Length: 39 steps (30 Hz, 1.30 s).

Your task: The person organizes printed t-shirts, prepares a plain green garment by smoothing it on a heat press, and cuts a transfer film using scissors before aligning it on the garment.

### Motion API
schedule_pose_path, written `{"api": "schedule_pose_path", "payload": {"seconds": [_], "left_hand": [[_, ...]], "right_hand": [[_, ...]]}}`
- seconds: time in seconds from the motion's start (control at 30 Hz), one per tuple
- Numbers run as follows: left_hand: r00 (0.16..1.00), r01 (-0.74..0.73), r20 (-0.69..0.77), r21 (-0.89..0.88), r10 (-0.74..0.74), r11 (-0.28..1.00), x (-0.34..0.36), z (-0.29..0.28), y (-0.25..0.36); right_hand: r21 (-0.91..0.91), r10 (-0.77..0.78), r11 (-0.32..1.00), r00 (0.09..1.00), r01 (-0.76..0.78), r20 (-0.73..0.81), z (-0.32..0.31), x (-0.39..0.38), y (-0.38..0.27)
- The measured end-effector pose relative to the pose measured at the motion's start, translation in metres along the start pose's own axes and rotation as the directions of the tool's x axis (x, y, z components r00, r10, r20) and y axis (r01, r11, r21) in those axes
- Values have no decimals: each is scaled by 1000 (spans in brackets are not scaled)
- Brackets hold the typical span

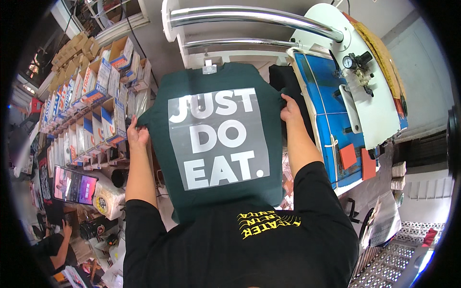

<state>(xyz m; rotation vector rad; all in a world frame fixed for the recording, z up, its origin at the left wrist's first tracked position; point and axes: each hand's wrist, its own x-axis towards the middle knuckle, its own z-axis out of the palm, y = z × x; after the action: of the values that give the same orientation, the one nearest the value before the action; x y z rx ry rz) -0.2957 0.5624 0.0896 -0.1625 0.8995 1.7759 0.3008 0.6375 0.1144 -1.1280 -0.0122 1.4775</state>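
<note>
A dark green T-shirt (221, 198) lies spread in front of me, its collar and pale neck label at the far end. On its chest is a greyish, see-through rectangular film (261, 144) with large white block letters. My left hand (139, 135) pinches the shirt's left sleeve edge between thumb and fingers. On the other side, my right hand (290, 109) grips the right sleeve edge, higher up than the left. Both arms reach forward, and the shirt's hem meets my black shirt front.
Chrome bars (259, 17) of a press-like machine cross beyond the shirt. At right are its blue panel (324, 91), a pressure gauge (348, 62) and orange-red pads (347, 156). Cardboard boxes (98, 79) stack at left, above a lit screen (75, 186). Another person's arm (63, 246) shows lower left.
</note>
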Motion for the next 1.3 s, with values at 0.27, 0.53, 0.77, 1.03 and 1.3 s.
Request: {"api": "schedule_pose_path", "payload": {"seconds": [0.27,0.53,0.77,1.03,1.3], "left_hand": [[988,-153,-49,-184,146,971,20,-13,2],[983,-178,-17,-297,181,938,1,6,-13],[978,-206,-95,-261,187,943,-16,14,-11],[892,-423,319,836,319,349,-75,-49,-24],[478,-812,853,520,211,-263,-258,-72,-56]], "right_hand": [[215,-19,977,999,10,38,11,-19,-9],[215,-32,977,995,10,99,-4,-7,-10],[139,-63,989,990,45,125,5,-13,-12],[-928,-359,108,885,356,297,-57,-96,45],[-818,-605,-119,612,563,509,-123,-235,121]]}}
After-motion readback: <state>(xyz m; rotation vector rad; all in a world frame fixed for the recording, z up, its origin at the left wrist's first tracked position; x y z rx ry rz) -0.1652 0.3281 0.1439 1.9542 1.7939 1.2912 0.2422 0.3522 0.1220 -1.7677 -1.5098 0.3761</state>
